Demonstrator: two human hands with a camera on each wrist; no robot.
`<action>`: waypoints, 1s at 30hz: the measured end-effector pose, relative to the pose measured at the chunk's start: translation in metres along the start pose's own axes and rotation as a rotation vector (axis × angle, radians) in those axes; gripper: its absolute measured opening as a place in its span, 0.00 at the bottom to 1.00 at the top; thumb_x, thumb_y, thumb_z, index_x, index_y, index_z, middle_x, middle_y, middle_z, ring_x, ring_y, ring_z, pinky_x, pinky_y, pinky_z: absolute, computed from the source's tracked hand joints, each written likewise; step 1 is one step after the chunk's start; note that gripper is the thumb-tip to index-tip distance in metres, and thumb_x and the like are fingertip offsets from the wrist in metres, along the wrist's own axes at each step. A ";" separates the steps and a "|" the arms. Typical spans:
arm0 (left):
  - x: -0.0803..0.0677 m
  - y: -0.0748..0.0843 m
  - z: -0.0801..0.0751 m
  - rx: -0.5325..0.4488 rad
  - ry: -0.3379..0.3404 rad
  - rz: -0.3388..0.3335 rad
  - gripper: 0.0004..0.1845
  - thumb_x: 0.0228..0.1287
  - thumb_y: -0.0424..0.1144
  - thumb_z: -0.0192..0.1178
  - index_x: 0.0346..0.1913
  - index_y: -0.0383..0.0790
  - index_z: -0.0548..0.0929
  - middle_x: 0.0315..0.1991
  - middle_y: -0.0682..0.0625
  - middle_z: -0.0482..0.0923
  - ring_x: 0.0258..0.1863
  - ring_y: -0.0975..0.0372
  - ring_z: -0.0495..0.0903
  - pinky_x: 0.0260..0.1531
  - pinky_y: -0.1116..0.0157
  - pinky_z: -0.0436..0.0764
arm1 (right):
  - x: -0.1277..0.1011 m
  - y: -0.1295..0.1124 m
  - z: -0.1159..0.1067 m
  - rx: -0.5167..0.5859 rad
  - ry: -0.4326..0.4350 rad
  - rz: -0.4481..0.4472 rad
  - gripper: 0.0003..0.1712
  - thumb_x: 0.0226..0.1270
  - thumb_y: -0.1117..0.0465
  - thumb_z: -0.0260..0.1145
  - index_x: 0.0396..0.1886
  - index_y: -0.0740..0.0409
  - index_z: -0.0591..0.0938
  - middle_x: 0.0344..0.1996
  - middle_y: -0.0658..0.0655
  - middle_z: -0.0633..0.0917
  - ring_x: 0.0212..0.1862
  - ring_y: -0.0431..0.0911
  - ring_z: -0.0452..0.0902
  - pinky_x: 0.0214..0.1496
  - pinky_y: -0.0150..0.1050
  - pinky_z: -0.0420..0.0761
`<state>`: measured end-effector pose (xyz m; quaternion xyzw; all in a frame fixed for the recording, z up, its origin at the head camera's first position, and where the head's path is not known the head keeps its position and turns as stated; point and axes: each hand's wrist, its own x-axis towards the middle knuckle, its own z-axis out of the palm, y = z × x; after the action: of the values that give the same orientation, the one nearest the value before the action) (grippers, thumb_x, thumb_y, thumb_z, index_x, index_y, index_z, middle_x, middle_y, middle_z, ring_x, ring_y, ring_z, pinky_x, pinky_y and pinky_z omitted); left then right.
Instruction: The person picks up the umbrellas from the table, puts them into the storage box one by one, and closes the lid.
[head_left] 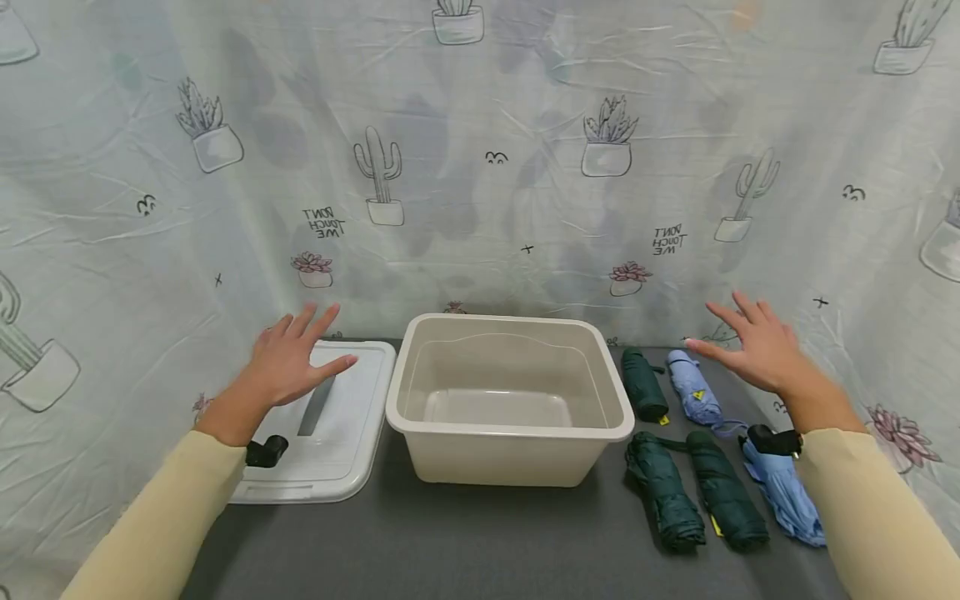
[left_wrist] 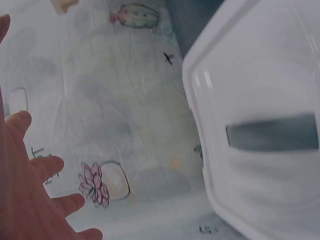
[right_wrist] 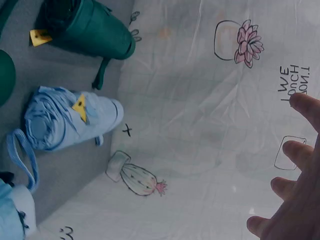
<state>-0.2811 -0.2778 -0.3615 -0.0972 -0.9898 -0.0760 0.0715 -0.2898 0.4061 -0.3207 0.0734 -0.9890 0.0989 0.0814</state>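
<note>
Beige plastic tub at centre of grey bench, white plastic lid flat to its left, five folded fabric umbrellas to its right

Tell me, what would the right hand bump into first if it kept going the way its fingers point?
Probably the cactus-print backdrop cloth: the right hand hovers open above the blue folded umbrella, fingers aimed up and away. Depth is uncertain.

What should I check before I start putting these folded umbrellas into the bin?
1. Bin empty inside: ok.
2. Lid off, lying left of the bin: ok.
3. Left hand free, fingers spread above the lid: ok.
4. Right hand free, hovering over the light blue umbrella: ok.
5. Five umbrellas folded, three dark green, two light blue: ok.
6. Straps fastened: cannot tell.
</note>
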 end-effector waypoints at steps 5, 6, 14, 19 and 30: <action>-0.007 0.010 0.009 -0.059 0.056 0.043 0.51 0.69 0.71 0.51 0.84 0.51 0.44 0.81 0.31 0.46 0.75 0.29 0.53 0.68 0.26 0.56 | -0.011 0.001 0.010 0.057 0.034 -0.029 0.50 0.71 0.34 0.58 0.81 0.59 0.58 0.81 0.75 0.44 0.77 0.81 0.34 0.67 0.85 0.44; -0.008 0.012 0.011 -0.081 0.061 0.046 0.51 0.69 0.70 0.52 0.84 0.51 0.44 0.82 0.31 0.46 0.76 0.30 0.53 0.69 0.26 0.56 | -0.013 0.001 0.012 0.074 0.040 -0.035 0.50 0.71 0.35 0.59 0.81 0.60 0.59 0.80 0.75 0.44 0.77 0.81 0.34 0.67 0.84 0.44; -0.019 0.029 0.028 -0.325 0.080 0.107 0.48 0.73 0.62 0.55 0.84 0.48 0.45 0.82 0.36 0.47 0.79 0.36 0.50 0.72 0.29 0.53 | -0.033 0.000 0.026 0.290 0.042 -0.056 0.44 0.77 0.43 0.57 0.82 0.58 0.56 0.81 0.73 0.42 0.79 0.77 0.34 0.67 0.84 0.43; -0.024 0.046 0.038 -0.452 0.107 0.143 0.45 0.74 0.58 0.56 0.84 0.43 0.48 0.83 0.39 0.49 0.81 0.39 0.50 0.74 0.32 0.53 | -0.046 0.000 0.037 0.370 0.049 -0.070 0.40 0.79 0.46 0.54 0.81 0.59 0.58 0.82 0.72 0.44 0.79 0.77 0.37 0.67 0.85 0.43; -0.036 0.080 0.051 -0.757 0.145 0.115 0.36 0.80 0.49 0.52 0.82 0.41 0.53 0.76 0.34 0.63 0.72 0.38 0.67 0.69 0.37 0.70 | -0.075 0.014 0.064 0.473 0.100 -0.022 0.35 0.81 0.50 0.54 0.80 0.60 0.62 0.82 0.69 0.48 0.79 0.75 0.40 0.66 0.83 0.50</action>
<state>-0.2360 -0.1989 -0.4065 -0.1665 -0.8770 -0.4384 0.1043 -0.2282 0.4165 -0.3984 0.0963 -0.9323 0.3302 0.1119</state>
